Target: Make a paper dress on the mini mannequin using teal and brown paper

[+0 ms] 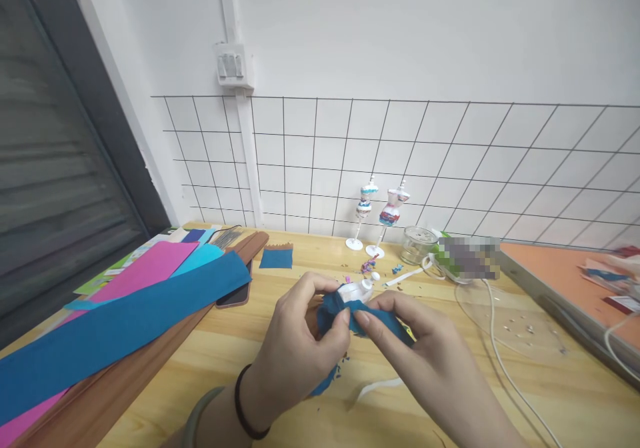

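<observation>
The head view shows both hands close together over a wooden table [200, 361], working at a small white dress form [356, 291] wrapped in blue material [377, 321]. The form is held up between the hands, tilted, its white top and rounded knob showing above the blue. The left hand [305, 341] curls around the form's side, thumb and fingers pinching the blue material against it. The right hand [425, 348] pinches the material's other end between thumb and fingers, the two thumb tips near each other at the front.

Below the hands, a blue scrap [325, 383] and a white strip [380, 386] lie on the table. Beyond them, two small mannequins on stands [366, 208] stand upright near the wire grid [300, 151], both dressed in coloured bands — a glass jar [419, 245] is just to their right. Coloured shreds [371, 265] are scattered in front of the stands, and a white cable [495, 341] runs down the right side past a clear round sheet [525, 325].

On the left, a long blue strip [125, 341] lies across pink sheets [150, 271] and brown material [135, 385], its end over a phone [235, 296]. A small blue piece with a brown edge [277, 257] lies apart, farther back.
</observation>
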{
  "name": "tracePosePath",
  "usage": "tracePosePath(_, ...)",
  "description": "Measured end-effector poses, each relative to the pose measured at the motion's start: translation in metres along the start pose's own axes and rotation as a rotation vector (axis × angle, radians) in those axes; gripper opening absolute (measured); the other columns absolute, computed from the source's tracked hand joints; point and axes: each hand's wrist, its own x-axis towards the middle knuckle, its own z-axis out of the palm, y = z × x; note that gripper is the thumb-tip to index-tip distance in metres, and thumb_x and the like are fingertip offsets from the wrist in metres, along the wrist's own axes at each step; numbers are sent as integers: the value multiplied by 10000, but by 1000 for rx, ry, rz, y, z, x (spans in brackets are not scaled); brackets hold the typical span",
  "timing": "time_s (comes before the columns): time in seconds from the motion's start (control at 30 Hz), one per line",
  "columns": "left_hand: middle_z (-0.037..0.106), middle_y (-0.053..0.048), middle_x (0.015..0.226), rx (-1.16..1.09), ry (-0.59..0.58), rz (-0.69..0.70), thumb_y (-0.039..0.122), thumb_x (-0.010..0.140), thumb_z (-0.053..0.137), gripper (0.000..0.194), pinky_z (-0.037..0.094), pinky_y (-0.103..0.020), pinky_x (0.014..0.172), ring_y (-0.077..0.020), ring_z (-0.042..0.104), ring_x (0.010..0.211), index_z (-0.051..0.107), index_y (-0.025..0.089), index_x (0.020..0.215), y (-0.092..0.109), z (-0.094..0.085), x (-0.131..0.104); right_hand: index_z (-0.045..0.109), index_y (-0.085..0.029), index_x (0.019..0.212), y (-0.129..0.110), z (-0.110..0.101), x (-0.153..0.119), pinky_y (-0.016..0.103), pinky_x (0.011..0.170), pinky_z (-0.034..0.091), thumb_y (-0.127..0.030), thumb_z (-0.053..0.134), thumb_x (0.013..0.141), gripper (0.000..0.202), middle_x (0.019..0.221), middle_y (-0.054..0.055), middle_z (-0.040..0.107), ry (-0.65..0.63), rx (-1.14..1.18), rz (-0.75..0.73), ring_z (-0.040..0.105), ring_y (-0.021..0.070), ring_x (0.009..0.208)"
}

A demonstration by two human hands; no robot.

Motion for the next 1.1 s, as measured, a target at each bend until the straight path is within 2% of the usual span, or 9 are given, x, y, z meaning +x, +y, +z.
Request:
tracePosePath(0.13,634,-52,905,9,12,-14,153,736,533,172,561,-245,664,-162,668,797,501,176,904,2,0,0,618,-233,732,-1,-1,0,209,551,444,-354,552,866,192,685,-31,658,12,-61,-43,578,135,611)
tracePosePath(0.37,640,-58,878,6,-16,-56,162,732,528,179,547,-240,567,-160,668,707,495,176,907,4,1,1,624,-238,758,-2,0,0,201,370,346,-373,529,874,203,687,-17,660,10,-74,-69,572,135,561)
tracePosePath(0.7,642,-22,814,-11,-14,-15,146,738,524,157,558,-230,631,-147,672,728,487,189,884,4,-1,1,626,-241,772,2,1,-2,187,362,339,-354,558,861,160,716,-14,660,31,-98,-122,568,127,589)
tracePosePath(0.8,643,-21,830,-16,-9,-1,140,739,528,154,560,-231,634,-150,671,750,493,198,877,4,-1,1,630,-240,769,1,0,-1,197,412,380,-367,538,873,188,706,-9,651,3,-91,-106,554,133,581)
tracePosePath(0.93,627,-11,830,-29,2,8,136,736,539,156,558,-249,619,-148,664,713,498,210,867,4,0,1,625,-236,764,-1,-2,0,228,568,469,-390,530,877,213,714,2,646,-33,-49,-86,571,152,634)
tracePosePath(1.1,621,-10,840,0,4,10,118,725,547,174,549,-243,610,-143,652,709,503,208,868,4,0,0,636,-244,773,-1,-2,0,250,654,500,-398,539,873,208,744,4,652,-46,-15,-70,588,164,674)
